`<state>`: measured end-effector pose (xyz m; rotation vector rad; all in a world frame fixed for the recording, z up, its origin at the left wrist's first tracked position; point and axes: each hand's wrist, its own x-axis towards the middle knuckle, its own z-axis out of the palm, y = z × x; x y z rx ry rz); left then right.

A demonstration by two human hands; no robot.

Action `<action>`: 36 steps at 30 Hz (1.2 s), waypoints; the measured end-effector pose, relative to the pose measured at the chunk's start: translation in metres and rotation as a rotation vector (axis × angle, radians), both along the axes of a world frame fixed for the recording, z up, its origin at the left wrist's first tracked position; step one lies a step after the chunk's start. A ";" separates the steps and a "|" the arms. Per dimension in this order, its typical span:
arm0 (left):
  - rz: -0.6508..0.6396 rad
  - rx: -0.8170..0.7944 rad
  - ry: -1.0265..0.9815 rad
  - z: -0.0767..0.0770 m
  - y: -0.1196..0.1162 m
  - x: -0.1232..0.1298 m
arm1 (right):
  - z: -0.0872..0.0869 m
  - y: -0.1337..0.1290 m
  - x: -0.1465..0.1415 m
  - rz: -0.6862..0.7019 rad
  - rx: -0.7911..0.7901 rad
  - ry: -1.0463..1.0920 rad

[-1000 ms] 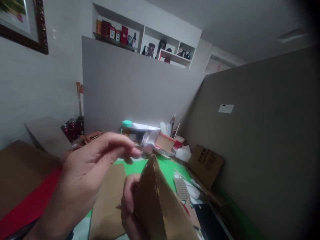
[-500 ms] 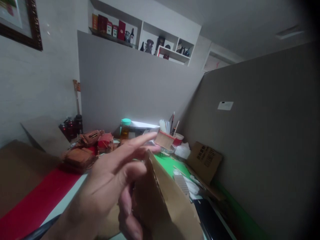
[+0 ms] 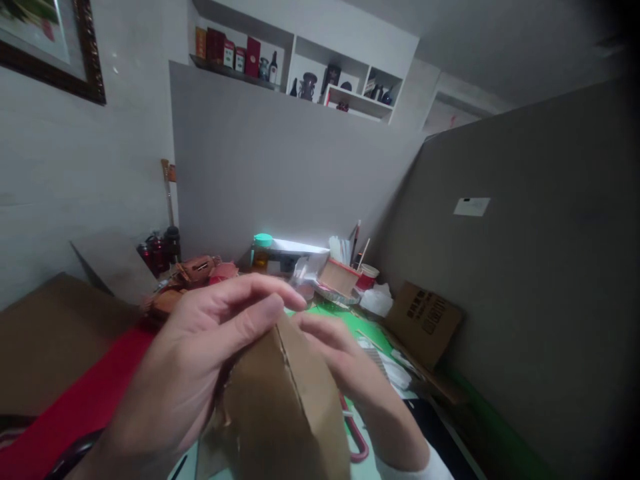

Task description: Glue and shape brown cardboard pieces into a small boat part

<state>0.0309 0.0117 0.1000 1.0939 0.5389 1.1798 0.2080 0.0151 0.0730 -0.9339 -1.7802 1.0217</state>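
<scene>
A brown cardboard piece (image 3: 273,400) stands up in front of me, its surfaces meeting along a rough ridge that runs down toward me. My left hand (image 3: 210,340) grips its upper left, thumb on the top end and index finger curving over beyond it. From the right, my right hand (image 3: 345,353) wraps against the far right side near the top; its fingertips are partly hidden behind the cardboard. Below the right wrist a red loop-shaped handle (image 3: 359,440) lies on the table, the rest of it covered.
Brown leather-like bags (image 3: 197,270) sit on red cloth at left. Behind the hands stand a green-lidded bottle (image 3: 262,250) and a wooden holder (image 3: 339,277) with pens. A printed cardboard box (image 3: 425,323) leans at right, near a black flat object (image 3: 440,427). Grey partitions (image 3: 290,167) enclose the table.
My right hand has come into view and taken hold of the cardboard's right side. The left hand's index finger, stretched out before, now curls over the top. The view has shifted slightly.
</scene>
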 end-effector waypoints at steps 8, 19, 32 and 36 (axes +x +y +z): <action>0.168 0.110 0.199 0.002 -0.004 0.000 | 0.015 -0.028 0.000 0.069 0.073 0.094; 0.245 0.287 0.367 -0.015 0.012 0.002 | 0.006 -0.026 -0.015 -0.283 0.260 0.216; 0.469 0.417 0.538 -0.015 -0.014 0.032 | 0.009 -0.029 -0.018 -0.348 0.570 0.072; 0.673 0.641 0.716 -0.023 -0.012 0.034 | 0.006 -0.031 -0.023 -0.382 0.728 0.090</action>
